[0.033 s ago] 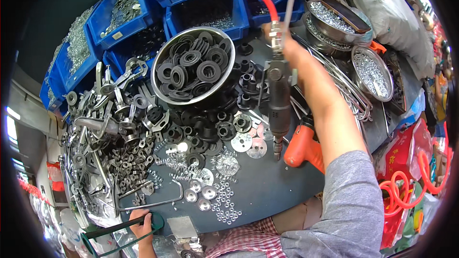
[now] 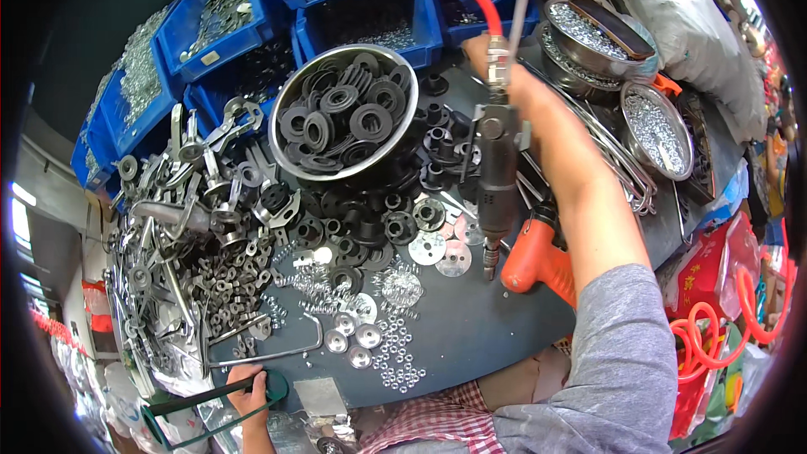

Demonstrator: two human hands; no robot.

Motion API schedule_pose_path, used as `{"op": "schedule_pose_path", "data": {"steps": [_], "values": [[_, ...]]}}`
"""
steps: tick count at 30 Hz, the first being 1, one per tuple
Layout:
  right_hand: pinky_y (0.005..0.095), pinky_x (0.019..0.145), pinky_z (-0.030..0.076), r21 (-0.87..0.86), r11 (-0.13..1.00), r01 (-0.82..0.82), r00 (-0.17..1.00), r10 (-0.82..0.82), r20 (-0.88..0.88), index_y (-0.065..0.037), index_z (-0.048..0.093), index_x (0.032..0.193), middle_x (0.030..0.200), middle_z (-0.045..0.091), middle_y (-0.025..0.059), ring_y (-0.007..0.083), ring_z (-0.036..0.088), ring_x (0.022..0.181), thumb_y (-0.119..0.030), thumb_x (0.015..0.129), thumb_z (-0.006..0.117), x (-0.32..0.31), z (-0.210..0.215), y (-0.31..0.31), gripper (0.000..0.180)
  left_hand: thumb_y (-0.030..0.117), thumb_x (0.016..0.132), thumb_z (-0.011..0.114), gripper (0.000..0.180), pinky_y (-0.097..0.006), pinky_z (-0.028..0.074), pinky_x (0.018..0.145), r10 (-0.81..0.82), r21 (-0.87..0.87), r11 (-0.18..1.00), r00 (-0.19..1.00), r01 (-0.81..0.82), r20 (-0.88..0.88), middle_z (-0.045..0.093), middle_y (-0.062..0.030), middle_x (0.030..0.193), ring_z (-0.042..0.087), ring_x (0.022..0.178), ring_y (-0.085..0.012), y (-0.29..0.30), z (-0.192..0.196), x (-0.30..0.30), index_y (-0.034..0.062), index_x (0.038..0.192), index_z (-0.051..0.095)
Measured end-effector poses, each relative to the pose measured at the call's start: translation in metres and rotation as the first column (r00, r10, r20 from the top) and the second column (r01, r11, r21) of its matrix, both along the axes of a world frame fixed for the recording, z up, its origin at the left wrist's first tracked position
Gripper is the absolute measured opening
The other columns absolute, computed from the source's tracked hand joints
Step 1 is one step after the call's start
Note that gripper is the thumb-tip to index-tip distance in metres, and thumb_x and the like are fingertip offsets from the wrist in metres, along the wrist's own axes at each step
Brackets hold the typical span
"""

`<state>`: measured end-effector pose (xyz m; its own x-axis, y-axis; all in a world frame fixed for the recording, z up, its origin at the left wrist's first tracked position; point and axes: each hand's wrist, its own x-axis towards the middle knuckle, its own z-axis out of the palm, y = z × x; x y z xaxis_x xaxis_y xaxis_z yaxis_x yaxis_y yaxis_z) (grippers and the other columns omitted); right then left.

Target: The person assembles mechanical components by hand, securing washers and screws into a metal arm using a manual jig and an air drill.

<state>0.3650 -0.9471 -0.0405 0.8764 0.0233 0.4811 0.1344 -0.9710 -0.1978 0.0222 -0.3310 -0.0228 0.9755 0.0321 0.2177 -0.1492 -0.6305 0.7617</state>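
Observation:
My left hand (image 2: 246,393) is closed round one end of a dark green looped metal frame (image 2: 197,436) at the front left edge of the table. A bent metal rod (image 2: 277,360) lies just beyond it. My right arm stretches across the table, and my right hand (image 2: 487,59) is at the back, beside the blue bins. A hanging air screwdriver (image 2: 498,172) and its fitting partly cover that hand, so its fingers are hidden. Below the forearm lies an orange-handled power tool (image 2: 534,256).
A steel bowl of black rings (image 2: 408,130) stands at the centre back, before blue bins (image 2: 210,59). Metal brackets (image 2: 181,210) heap up on the left. Springs, nuts (image 2: 399,361) and discs (image 2: 454,258) lie in the middle. Bowls of small parts (image 2: 658,130) stand at right.
The hanging screwdriver sits slightly farther right in the picture. The whole view has shifted a little. Both hands keep nearly the same places.

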Motion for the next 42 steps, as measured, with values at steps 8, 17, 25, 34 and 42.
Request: {"op": "schedule_pose_path", "data": {"steps": [8,17,25,34,42], "values": [[0.0391,0.064,0.049,-0.441,0.894,-0.073,0.795,-0.215,-0.568,0.001,0.063,0.081,0.078,0.064,0.0166,0.0283,0.062,0.074,-0.023,0.056,0.069,-0.003,0.046,0.044,0.035,-0.002,0.069,0.062,0.008,-0.028,0.044,0.065,0.023,-0.013,1.0,1.0,-0.024,-0.013,0.058,-0.01,0.076,0.055,0.071,-0.019,0.001,0.006,-0.007,-0.002,0.077,0.062],[0.0207,0.056,0.035,0.907,0.35,0.235,0.971,-0.045,-0.234,-0.006,0.062,0.089,0.082,0.061,0.0006,0.0079,0.054,0.069,-0.02,0.082,0.056,-0.125,0.081,0.034,0.017,0.005,0.073,0.061,0.022,-0.028,0.043,0.073,-0.09,-0.241,0.966,0.995,0.098,0.046,0.059,-0.0099,0.089,0.055,0.082,-0.018,0.025,-0.003,-0.018,-0.0006,0.094,0.06],[0.0179,0.049,0.036,0.996,-0.021,-0.083,0.994,0.07,0.085,-0.005,0.057,0.094,0.077,0.06,0.0027,0.0065,0.051,0.057,-0.016,0.088,0.052,-0.342,0.068,0.187,0.015,0.01,0.08,0.059,0.013,-0.023,0.041,0.062,0.024,-0.149,0.989,0.995,-0.009,0.097,0.059,-0.0039,0.076,0.053,0.069,-0.01,0.026,0.007,-0.026,-0.0011,0.086,0.064],[0.017,0.04,0.031,0.985,0.006,0.174,0.963,0.209,-0.171,-0.005,0.052,0.096,0.064,0.051,0.0005,0.0042,0.043,0.046,-0.02,0.088,0.051,-0.454,0.034,0.241,0.018,0.02,0.084,0.055,0.02,-0.021,0.038,0.056,-0.075,-0.04,0.997,0.972,0.068,-0.222,0.053,0.0023,0.068,0.045,0.062,-0.0053,0.075,0.017,-0.016,0.002,0.086,0.061],[0.0175,0.045,0.038,0.985,-0.119,0.125,0.973,0.208,-0.099,-0.003,0.056,0.088,0.066,0.056,0.002,0.0053,0.049,0.051,-0.02,0.083,0.06,-0.467,0.053,0.266,0.018,0.024,0.087,0.052,0.026,-0.024,0.045,0.06,0.242,-0.237,0.94,0.969,-0.246,-0.047,0.057,-0.0045,0.076,0.053,0.066,-0.0099,0.081,0.029,-0.015,0.0007,0.097,0.058]]}}
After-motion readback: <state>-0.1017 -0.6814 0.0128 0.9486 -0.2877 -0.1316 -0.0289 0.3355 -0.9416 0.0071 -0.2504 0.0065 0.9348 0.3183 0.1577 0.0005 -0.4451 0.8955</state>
